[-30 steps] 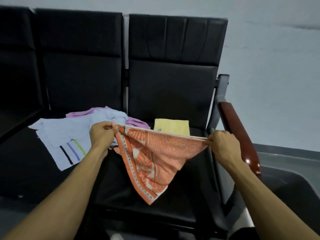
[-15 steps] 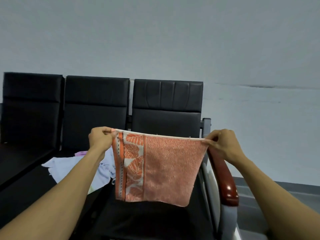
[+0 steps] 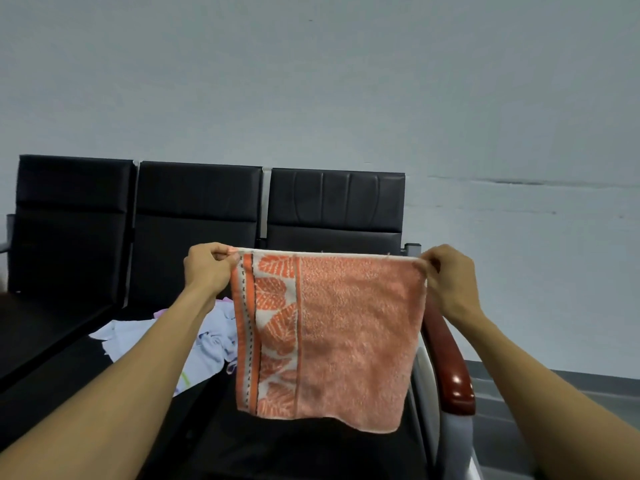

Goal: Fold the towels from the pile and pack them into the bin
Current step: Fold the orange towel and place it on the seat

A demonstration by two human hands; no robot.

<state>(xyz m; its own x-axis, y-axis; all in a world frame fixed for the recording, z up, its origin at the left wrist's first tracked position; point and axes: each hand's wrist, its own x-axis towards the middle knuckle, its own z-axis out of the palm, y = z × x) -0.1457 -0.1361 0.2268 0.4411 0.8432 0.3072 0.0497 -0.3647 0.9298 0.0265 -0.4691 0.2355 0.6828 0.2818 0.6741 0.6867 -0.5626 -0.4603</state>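
Towel [image 3: 339, 337] hanging flat above right seat, top corners pinched by left hand [image 3: 207, 268] and right hand [image 3: 450, 278]. Keep top edge taut, match corners squarely before folding in 2.

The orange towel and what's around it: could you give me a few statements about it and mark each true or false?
1. Both hands pinch the orange towel by its top corners. True.
2. The towel lies flat on a seat. False: it hangs in the air.
3. The left hand holds the leaf-patterned end. True.
4. The pale towels lie right of the orange one. False: they lie left.
5. The right hand is empty. False: it pinches a corner.
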